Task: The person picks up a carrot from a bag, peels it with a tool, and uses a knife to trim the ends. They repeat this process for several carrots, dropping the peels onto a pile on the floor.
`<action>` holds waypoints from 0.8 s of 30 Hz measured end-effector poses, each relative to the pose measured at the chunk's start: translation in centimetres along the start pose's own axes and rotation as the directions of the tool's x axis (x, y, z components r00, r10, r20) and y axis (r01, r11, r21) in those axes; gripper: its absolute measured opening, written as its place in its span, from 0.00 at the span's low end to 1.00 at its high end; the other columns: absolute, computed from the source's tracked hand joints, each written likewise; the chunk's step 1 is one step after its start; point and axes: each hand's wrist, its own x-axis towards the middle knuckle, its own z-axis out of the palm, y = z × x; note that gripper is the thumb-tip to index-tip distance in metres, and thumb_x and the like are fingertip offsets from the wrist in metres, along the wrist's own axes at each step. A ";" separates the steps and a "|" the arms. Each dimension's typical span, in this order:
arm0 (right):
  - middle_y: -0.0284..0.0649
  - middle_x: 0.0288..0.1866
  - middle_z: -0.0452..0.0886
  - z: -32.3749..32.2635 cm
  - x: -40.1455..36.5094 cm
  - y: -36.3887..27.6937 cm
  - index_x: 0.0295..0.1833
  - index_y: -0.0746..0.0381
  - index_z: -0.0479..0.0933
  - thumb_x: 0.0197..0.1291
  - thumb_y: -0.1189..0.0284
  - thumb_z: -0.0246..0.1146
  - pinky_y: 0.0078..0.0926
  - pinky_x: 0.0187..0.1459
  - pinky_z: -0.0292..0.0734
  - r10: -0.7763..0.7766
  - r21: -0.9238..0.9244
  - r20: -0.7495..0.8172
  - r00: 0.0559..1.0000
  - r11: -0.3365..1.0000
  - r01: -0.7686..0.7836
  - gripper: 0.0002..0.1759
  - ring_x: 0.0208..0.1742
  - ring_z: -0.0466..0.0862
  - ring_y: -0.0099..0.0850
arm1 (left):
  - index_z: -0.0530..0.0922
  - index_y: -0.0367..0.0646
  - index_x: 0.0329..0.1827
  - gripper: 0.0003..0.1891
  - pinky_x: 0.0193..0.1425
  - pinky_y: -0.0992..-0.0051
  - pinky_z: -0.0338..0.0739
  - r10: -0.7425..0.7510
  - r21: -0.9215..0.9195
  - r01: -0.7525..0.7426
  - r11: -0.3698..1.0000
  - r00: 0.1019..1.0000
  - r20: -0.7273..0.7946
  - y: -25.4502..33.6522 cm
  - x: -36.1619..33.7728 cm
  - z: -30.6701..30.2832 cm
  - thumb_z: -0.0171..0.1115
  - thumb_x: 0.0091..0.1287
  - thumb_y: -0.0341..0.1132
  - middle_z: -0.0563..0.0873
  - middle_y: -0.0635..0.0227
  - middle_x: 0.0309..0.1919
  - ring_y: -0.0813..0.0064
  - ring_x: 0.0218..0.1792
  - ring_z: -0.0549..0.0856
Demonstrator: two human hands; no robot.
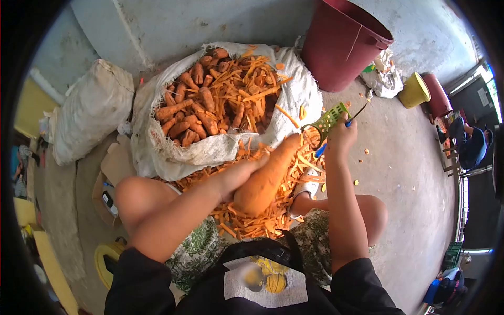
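Left hand is clasping the big tapered orange carrot slantwise above the heap of orange peelings, seemingly so scraps land there, while right hand is gripping a green plastic peeler just beyond its tip.

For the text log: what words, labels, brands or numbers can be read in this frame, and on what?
None can be read.
White patch on the black apron: blurred picture, no legible letters.
White label on the dark door, far right: too small to read.
Green peeler in the right hand, carrot in the left hand: no print visible.
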 end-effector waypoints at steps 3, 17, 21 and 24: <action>0.33 0.19 0.68 -0.6 -6.0 -4.2 0.33 0.64 0.67 0.65 0.65 0.49 0.21 0.20 0.61 -0.058 0.277 0.318 0.946 0.960 -0.034 0.13 0.19 0.65 0.19 | 0.70 0.41 0.51 0.22 0.41 0.70 0.79 0.094 -0.109 -0.098 0.989 0.995 -0.046 -0.7 3.8 -3.4 0.40 0.69 0.50 0.81 0.62 0.38 0.70 0.36 0.82; 0.53 0.26 0.75 0.8 -10.7 -2.6 0.41 0.66 0.71 0.58 0.73 0.54 0.36 0.29 0.69 -0.262 -0.013 0.368 0.892 0.958 0.287 0.08 0.27 0.76 0.47 | 0.70 0.39 0.50 0.20 0.44 0.71 0.78 0.191 0.089 -0.179 0.980 0.969 -0.154 -0.1 3.5 -1.6 0.33 0.71 0.43 0.82 0.62 0.36 0.72 0.37 0.83; 0.52 0.29 0.77 1.4 -1.9 0.8 0.38 0.67 0.71 0.63 0.66 0.50 0.38 0.32 0.69 -0.216 -0.171 0.106 0.971 0.958 0.232 0.13 0.29 0.77 0.46 | 0.72 0.38 0.48 0.21 0.37 0.74 0.78 0.047 0.276 -0.032 0.961 0.998 -0.049 -1.4 1.4 0.8 0.36 0.71 0.45 0.81 0.64 0.35 0.76 0.34 0.82; 0.50 0.27 0.77 0.6 1.9 3.2 0.34 0.69 0.69 0.63 0.66 0.51 0.35 0.31 0.68 -0.170 -0.282 -0.097 0.981 0.950 0.137 0.15 0.27 0.76 0.41 | 0.71 0.37 0.49 0.21 0.38 0.73 0.79 0.032 0.252 -0.035 0.967 0.999 0.016 -1.7 0.6 1.3 0.38 0.71 0.46 0.81 0.63 0.37 0.75 0.34 0.83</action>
